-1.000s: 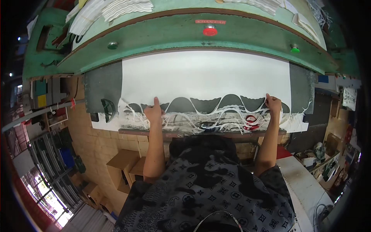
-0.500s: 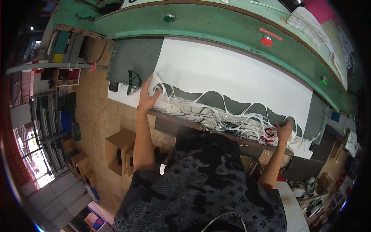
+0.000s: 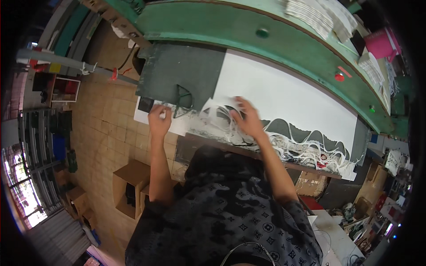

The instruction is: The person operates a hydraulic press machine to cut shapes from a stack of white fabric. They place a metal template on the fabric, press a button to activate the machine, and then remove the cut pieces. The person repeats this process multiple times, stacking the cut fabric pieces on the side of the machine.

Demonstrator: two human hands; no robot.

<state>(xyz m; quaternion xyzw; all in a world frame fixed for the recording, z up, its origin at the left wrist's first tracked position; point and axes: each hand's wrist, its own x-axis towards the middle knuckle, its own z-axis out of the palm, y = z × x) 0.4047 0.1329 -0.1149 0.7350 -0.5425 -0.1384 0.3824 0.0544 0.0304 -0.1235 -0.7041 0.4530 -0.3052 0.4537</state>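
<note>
A large white sheet [image 3: 284,88] with a wavy cut near edge lies on a dark grey board [image 3: 188,66]. Tangled thin white offcut strips [image 3: 301,144] run along that edge. My right hand [image 3: 250,122], slightly smeared, reaches in at the sheet's near left corner. Its thumb and fingers are around a blurred white offcut strip [image 3: 215,114]. Further left, my left hand [image 3: 159,119] is closed with its fingertips curled in; whatever they hold is hidden. Just right of it stands a black half-round cutting die [image 3: 184,99].
A green machine beam [image 3: 213,33] with round buttons crosses behind the board. A small dark block [image 3: 145,104] lies beside my left hand. Red round pieces [image 3: 322,162] sit among the strips at right. Cardboard boxes [image 3: 131,173] stand on the tiled floor below left.
My right hand has left the sheet's right end and come across to its left corner. My left hand has let go of that corner and moved left, beside the die. The view has shifted.
</note>
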